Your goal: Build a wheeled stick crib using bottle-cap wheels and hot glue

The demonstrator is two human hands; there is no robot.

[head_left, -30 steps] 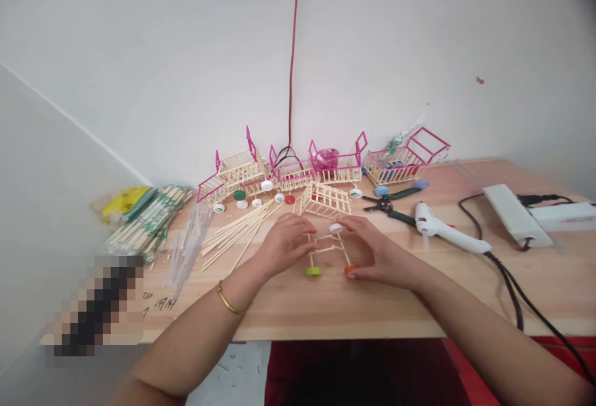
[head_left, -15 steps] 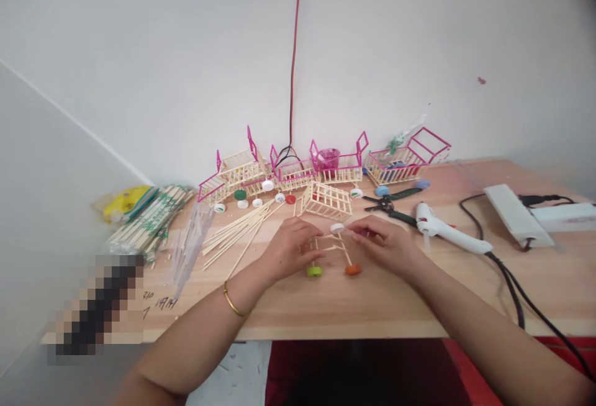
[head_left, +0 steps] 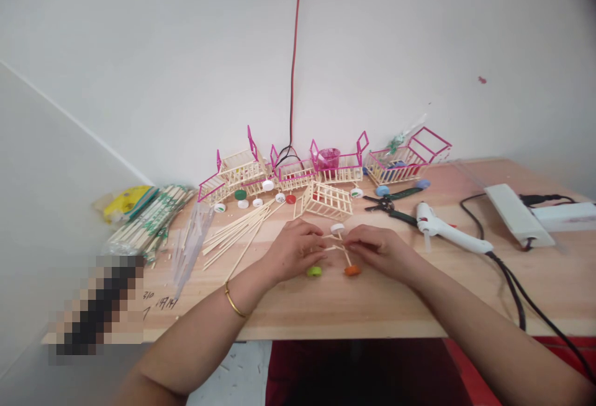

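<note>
Between my hands, low over the wooden table, is a small wheeled frame of thin sticks (head_left: 347,257). Bottle caps serve as its wheels: a white cap (head_left: 337,229), an orange cap (head_left: 352,270) and a lime-green cap (head_left: 314,271). My left hand (head_left: 298,248) is closed on the frame's left side, its fingers covering the stick above the green cap. From the right, my right hand (head_left: 379,248) pinches the frame near the stick joining the white and orange caps. Just behind lies a slatted stick basket (head_left: 328,200), tipped on its side.
Pink-edged stick carts (head_left: 342,173) line the wall. Loose sticks (head_left: 237,235), clear glue sticks (head_left: 190,251) and bagged chopsticks (head_left: 153,220) lie left. Black-green pliers (head_left: 386,205), a white glue gun (head_left: 451,232), its cables and a white power strip (head_left: 519,215) are right.
My right hand's fingers have come together and moved slightly left, onto the frame. My left hand has shifted a little to the right, hiding more of the green-capped stick.
</note>
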